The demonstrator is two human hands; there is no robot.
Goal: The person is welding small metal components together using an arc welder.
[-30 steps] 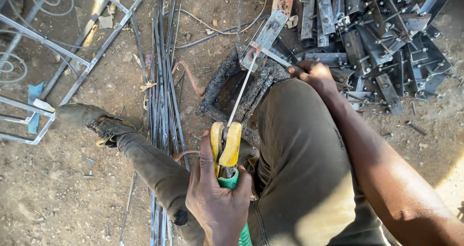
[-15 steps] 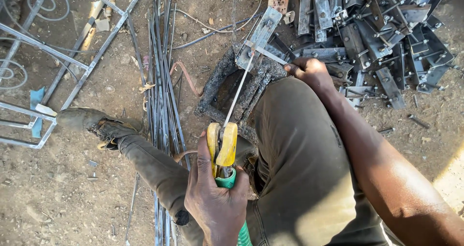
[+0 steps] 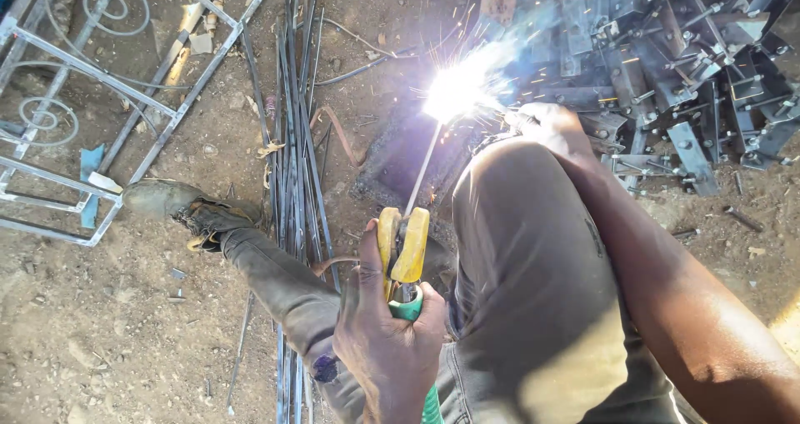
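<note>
One head-worn view looks steeply down, close over the person's knees, onto the dirt ground.

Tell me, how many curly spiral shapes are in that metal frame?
2 show clearly. One spiral curls at the frame's top, the other spiral lower left. More may hide beyond the picture's edge.

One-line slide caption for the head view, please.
Left hand grips a yellow electrode holder whose rod sparks a bright arc; right hand steadies the metal piece beside it.
</note>
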